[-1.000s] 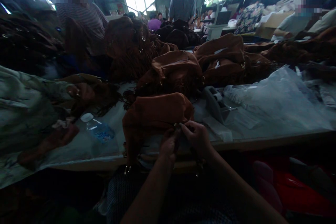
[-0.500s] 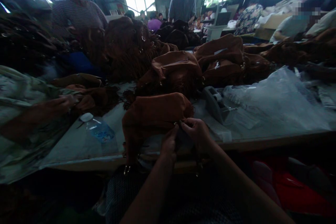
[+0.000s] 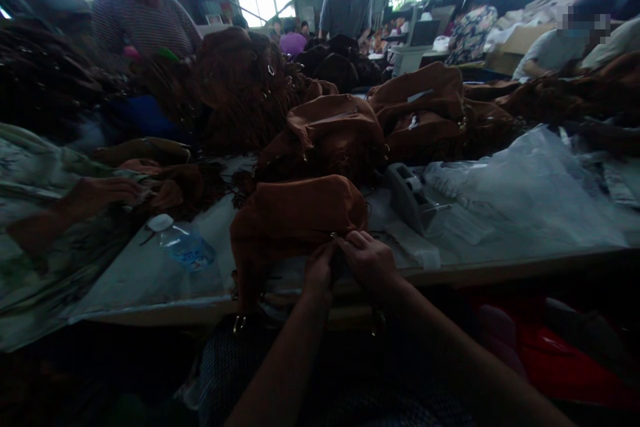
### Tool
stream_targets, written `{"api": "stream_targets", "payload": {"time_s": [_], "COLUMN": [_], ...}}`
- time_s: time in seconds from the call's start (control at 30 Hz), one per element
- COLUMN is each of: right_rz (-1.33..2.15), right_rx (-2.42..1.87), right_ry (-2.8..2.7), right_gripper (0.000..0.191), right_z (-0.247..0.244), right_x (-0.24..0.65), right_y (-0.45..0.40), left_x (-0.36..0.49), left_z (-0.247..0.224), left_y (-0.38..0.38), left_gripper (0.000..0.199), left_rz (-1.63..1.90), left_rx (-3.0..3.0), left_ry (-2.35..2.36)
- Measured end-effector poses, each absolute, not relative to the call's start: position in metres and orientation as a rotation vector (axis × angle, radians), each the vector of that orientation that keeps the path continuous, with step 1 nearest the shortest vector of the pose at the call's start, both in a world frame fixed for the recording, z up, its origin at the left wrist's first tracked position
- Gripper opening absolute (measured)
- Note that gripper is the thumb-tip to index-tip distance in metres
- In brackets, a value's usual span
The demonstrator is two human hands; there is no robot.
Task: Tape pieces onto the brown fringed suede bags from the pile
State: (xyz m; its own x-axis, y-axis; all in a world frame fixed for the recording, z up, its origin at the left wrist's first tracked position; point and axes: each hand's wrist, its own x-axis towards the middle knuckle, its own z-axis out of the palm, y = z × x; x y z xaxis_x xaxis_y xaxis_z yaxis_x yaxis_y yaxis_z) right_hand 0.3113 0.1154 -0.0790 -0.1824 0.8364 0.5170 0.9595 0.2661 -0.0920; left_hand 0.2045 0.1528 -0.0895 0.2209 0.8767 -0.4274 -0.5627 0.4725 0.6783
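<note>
A tan suede handbag (image 3: 287,230) lies slumped at the table's front edge, right in front of me. My left hand (image 3: 319,271) and my right hand (image 3: 367,260) both pinch its top edge near a small metal fitting (image 3: 333,236). The fingers almost meet there and partly hide the fitting. A metal clip (image 3: 239,324) hangs below the bag's lower left side. Further left, a co-worker's hand (image 3: 103,192) rests near a crumpled brown bag (image 3: 175,187).
A plastic water bottle (image 3: 184,247) lies left of the bag on the covered table (image 3: 140,287). To the right sit a grey tape dispenser (image 3: 407,197) and a clear plastic sheet (image 3: 525,193). Piled brown bags (image 3: 330,133) fill the table behind, and people stand beyond.
The co-worker's hand has moved left, away from the brown bag. My hands stay at the tan bag's top edge, with only small finger shifts.
</note>
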Motion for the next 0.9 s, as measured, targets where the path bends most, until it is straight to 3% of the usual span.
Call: {"api": "stream_targets", "payload": {"time_s": [0.23, 0.37, 0.5, 0.63, 0.9], "right_rz": [-0.369, -0.065, 0.272, 0.373, 0.399], "right_rx": [-1.581, -1.528, -1.691, -1.903, -1.949], "right_ry": [-2.255, -2.06, -1.683, -1.605, -1.581], "right_gripper": [0.026, 0.024, 0.039, 0.026, 0.021], "right_z": [-0.073, -0.072, -0.068, -0.062, -0.061], "right_x": [0.321, 0.324, 0.324, 0.317, 0.312], "right_y": [0.111, 0.104, 0.106, 0.119, 0.127], "left_x": [0.205, 0.209, 0.212, 0.213, 0.201], "left_z": [-0.089, -0.093, -0.097, -0.101, -0.097], "left_y": [0.156, 0.156, 0.154, 0.154, 0.148], "left_gripper": [0.036, 0.037, 0.041, 0.043, 0.034], "left_rz": [1.012, 1.09, 1.106, 1.138, 1.036], "left_rx": [0.514, 0.601, 0.639, 0.653, 0.587], "left_ry": [0.896, 0.981, 1.043, 1.09, 0.941]}}
